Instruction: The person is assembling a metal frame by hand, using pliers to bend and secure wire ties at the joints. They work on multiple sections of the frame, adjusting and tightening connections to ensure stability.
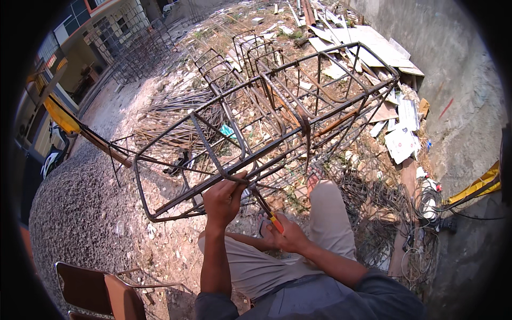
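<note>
A long rebar cage [229, 96] of dark ribbed bars and bent rectangular stirrups stretches from my lap area up to the right. My left hand [221, 201] is closed at its near lower bar, fingers and thumb pinching the corner of a stirrup [205, 146] where it meets that bar. In my right hand [290, 236] are pincers [276, 222] with orange-red and yellow grips. Their dark metal end reaches up to the cage just right of my left fingers. Whether the jaws grip a wire there is too small to tell.
Loose rebar [186, 117] lies in heaps beyond the cage. A gravel pile [80, 213] rises at left, above a brown chair [101, 290]. White boards [368, 45] and scrap lie along the concrete wall [453, 96] at right. Tangled wire [373, 197] and cables spread beside my knee.
</note>
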A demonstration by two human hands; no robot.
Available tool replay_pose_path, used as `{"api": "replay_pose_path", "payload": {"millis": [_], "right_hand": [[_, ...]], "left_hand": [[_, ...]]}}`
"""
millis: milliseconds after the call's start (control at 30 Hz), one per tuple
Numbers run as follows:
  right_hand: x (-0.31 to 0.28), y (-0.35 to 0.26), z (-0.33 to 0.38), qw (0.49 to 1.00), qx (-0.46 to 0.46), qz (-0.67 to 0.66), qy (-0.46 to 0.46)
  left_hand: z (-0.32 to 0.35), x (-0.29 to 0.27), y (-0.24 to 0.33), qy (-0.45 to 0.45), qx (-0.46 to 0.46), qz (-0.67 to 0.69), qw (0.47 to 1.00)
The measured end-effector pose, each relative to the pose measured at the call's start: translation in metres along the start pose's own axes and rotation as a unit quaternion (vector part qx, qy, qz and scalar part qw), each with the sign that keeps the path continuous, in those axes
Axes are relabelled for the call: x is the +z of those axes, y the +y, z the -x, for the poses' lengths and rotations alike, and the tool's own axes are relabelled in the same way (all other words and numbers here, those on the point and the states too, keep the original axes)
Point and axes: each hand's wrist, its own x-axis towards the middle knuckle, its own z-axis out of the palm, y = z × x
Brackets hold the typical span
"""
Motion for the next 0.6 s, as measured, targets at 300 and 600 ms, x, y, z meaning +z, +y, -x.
{"api": "replay_pose_path", "payload": {"millis": [300,600], "right_hand": [[-0.028,-0.015,0.021,0.981,-0.044,0.174,0.072],[-0.022,-0.002,0.024,0.647,0.120,-0.650,-0.381]], "left_hand": [[0.008,0.002,0.001,0.016,-0.020,0.011,1.000],[0.008,-0.001,0.003,-0.003,-0.002,-0.005,1.000]]}}
